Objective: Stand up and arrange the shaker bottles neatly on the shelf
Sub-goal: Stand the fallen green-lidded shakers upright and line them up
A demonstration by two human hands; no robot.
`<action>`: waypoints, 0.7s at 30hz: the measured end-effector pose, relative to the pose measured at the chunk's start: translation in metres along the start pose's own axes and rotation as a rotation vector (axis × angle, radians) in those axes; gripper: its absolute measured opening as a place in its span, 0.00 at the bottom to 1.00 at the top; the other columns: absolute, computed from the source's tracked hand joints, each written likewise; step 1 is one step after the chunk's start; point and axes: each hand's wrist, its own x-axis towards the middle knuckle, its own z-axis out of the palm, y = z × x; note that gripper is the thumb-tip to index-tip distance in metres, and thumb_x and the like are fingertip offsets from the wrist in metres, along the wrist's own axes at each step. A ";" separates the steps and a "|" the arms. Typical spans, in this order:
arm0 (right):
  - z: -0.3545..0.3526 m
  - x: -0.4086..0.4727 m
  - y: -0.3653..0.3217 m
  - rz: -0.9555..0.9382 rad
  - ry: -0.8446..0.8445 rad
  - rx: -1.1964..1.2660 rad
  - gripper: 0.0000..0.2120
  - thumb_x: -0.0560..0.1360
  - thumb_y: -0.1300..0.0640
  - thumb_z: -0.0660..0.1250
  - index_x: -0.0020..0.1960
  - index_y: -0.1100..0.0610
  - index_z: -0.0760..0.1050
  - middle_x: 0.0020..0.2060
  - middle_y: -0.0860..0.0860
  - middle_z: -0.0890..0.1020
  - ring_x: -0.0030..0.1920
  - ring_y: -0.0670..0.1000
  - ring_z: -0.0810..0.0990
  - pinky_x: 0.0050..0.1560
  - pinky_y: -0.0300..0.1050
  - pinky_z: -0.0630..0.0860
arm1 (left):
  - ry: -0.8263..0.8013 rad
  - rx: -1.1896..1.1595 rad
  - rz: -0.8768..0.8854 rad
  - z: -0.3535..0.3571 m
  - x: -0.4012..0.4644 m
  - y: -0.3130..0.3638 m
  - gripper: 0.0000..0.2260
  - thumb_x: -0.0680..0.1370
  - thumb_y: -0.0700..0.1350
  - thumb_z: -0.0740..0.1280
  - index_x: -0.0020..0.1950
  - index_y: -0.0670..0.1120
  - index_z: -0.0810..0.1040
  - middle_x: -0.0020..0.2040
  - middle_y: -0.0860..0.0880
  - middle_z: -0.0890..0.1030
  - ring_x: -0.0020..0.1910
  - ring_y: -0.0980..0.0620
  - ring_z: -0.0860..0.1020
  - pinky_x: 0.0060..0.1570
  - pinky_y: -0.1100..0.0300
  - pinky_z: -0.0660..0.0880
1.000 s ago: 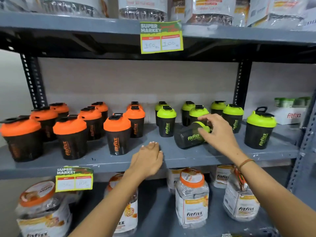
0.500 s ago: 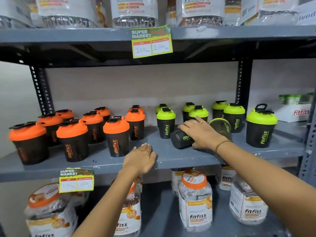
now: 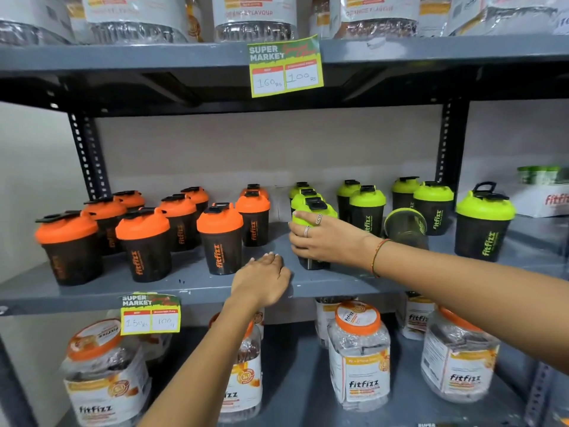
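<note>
On the grey middle shelf (image 3: 191, 286), several black shaker bottles with orange lids (image 3: 220, 238) stand at the left. Several with green lids (image 3: 366, 211) stand at the right. My right hand (image 3: 326, 241) grips one green-lidded shaker (image 3: 314, 209) around its body. It stands upright near the shelf's front, in front of two other green ones. Right of my wrist, another green shaker (image 3: 406, 228) lies on its side, its round end facing me. My left hand (image 3: 261, 283) rests flat on the shelf's front edge with fingers apart, holding nothing.
A lone green shaker (image 3: 485, 226) stands at the far right, near a white carton (image 3: 542, 200). Clear jars with orange lids (image 3: 358, 352) fill the shelf below. Packets line the top shelf. Price tags (image 3: 284, 69) hang on the shelf edges. Black uprights (image 3: 87, 155) frame the bay.
My right hand left the toppled shakers and moved left. It now holds a green-lidded shaker upright. My left hand stayed on the shelf edge. The view came closer.
</note>
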 end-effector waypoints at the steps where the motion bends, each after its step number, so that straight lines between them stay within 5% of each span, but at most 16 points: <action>1: -0.001 0.000 -0.002 -0.006 -0.003 -0.019 0.20 0.80 0.61 0.59 0.71 0.54 0.70 0.69 0.53 0.74 0.72 0.58 0.69 0.75 0.60 0.59 | 0.004 0.001 0.000 0.000 0.000 0.000 0.23 0.81 0.52 0.49 0.71 0.42 0.67 0.77 0.44 0.63 0.75 0.48 0.61 0.73 0.50 0.55; 7: -0.013 -0.019 -0.005 0.083 0.055 -0.037 0.26 0.80 0.64 0.57 0.77 0.56 0.59 0.75 0.57 0.67 0.77 0.59 0.62 0.76 0.59 0.56 | 0.015 0.002 0.012 0.002 0.002 -0.001 0.23 0.81 0.52 0.49 0.72 0.43 0.66 0.76 0.44 0.64 0.76 0.49 0.61 0.73 0.50 0.55; 12: -0.007 -0.060 0.021 0.683 0.225 0.517 0.27 0.69 0.56 0.65 0.68 0.58 0.71 0.62 0.61 0.76 0.63 0.66 0.74 0.58 0.60 0.74 | 0.012 0.012 0.011 0.003 0.003 -0.001 0.25 0.81 0.52 0.48 0.75 0.43 0.63 0.78 0.45 0.61 0.76 0.50 0.59 0.74 0.51 0.53; 14: 0.010 -0.082 0.031 1.039 0.123 0.748 0.26 0.69 0.50 0.66 0.65 0.59 0.72 0.57 0.60 0.76 0.57 0.65 0.74 0.50 0.59 0.77 | 0.014 0.015 0.012 0.004 0.003 -0.001 0.25 0.81 0.52 0.48 0.75 0.44 0.62 0.78 0.45 0.61 0.77 0.50 0.58 0.74 0.51 0.53; 17: 0.045 -0.110 0.032 1.451 -0.171 1.103 0.32 0.71 0.41 0.69 0.69 0.58 0.68 0.64 0.61 0.73 0.64 0.65 0.70 0.59 0.59 0.73 | 0.016 0.013 0.015 0.004 0.004 -0.002 0.24 0.81 0.52 0.48 0.75 0.44 0.62 0.78 0.46 0.61 0.77 0.51 0.58 0.74 0.51 0.53; 21: 0.087 -0.124 0.011 1.694 -0.401 1.392 0.42 0.69 0.35 0.70 0.73 0.58 0.63 0.70 0.63 0.68 0.70 0.66 0.66 0.65 0.60 0.67 | 0.023 0.014 0.019 0.005 0.005 -0.004 0.24 0.82 0.53 0.48 0.76 0.45 0.62 0.78 0.46 0.60 0.77 0.52 0.58 0.74 0.52 0.53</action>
